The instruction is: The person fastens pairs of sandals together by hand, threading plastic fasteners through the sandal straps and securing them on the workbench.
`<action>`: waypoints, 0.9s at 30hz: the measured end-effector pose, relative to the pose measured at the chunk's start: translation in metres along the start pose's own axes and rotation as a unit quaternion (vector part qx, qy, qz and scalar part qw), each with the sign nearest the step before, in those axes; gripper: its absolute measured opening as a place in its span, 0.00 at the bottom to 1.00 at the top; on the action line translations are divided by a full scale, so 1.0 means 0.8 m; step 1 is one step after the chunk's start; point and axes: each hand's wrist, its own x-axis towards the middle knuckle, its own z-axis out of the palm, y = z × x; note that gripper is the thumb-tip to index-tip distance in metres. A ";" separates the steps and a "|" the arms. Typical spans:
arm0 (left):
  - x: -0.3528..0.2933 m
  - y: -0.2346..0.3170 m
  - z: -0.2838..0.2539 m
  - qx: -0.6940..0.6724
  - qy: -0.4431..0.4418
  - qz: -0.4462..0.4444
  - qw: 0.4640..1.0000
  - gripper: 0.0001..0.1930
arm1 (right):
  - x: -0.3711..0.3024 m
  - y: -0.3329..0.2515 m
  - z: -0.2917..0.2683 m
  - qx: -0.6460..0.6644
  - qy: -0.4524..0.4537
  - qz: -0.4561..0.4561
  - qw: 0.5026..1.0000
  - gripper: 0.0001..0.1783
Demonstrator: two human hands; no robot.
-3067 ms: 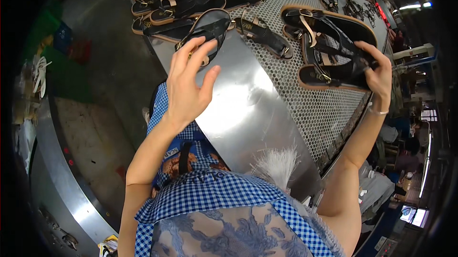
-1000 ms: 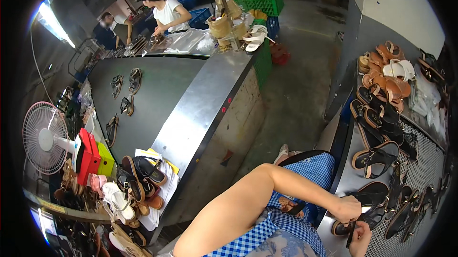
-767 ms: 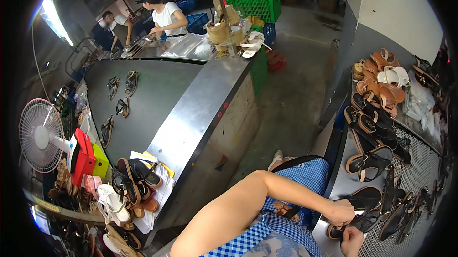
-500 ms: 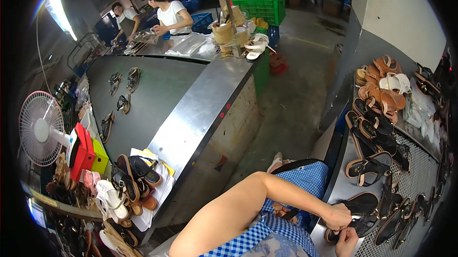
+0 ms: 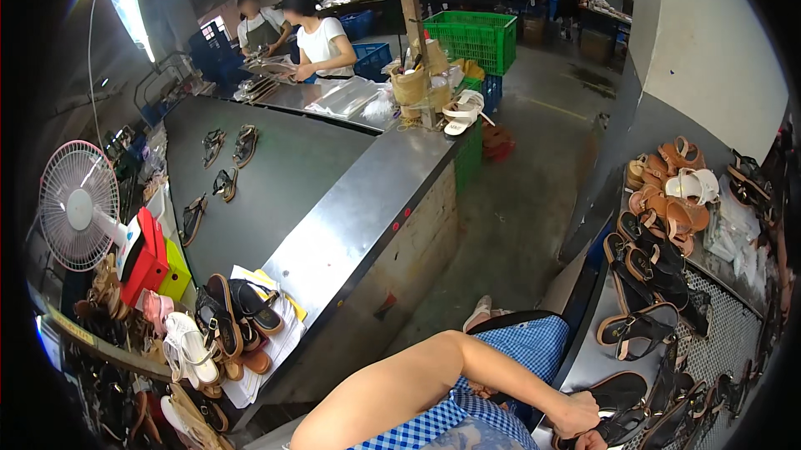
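My left hand reaches across from the lower middle, its fingers closed at the strap of a black sandal. Just below it my right hand is partly cut off by the lower edge, with its fingers pinched at the same sandal. What exactly the fingertips grip is hidden. Another black sandal lies right behind my hands on the metal bench. Farther up that bench rests a black strappy sandal.
Brown sandals and a white sandal are heaped at the bench's far end. Left stand a conveyor belt with several black sandals, a fan and a red box. Two co-workers stand beyond it.
The whole view has shifted, so the benches sit lower and my hands are nearer the lower edge. Both hands remain at the black sandal. The co-workers' arms and heads have moved.
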 end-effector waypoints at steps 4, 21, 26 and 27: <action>-0.034 0.011 -0.028 0.120 0.042 0.040 0.991 0.10 | -0.018 0.026 -0.010 -0.101 0.067 -0.105 0.987 0.07; -0.036 0.032 -0.006 -0.498 0.246 -0.069 0.829 0.08 | -0.039 -0.016 -0.025 0.076 0.110 -0.077 0.988 0.06; -0.043 0.044 -0.004 -0.326 0.268 -0.092 0.902 0.16 | -0.035 -0.026 0.000 0.057 0.185 -0.041 0.980 0.05; -0.043 0.044 0.000 -0.325 0.282 -0.095 0.898 0.19 | -0.035 -0.032 0.001 0.043 0.162 -0.031 0.985 0.05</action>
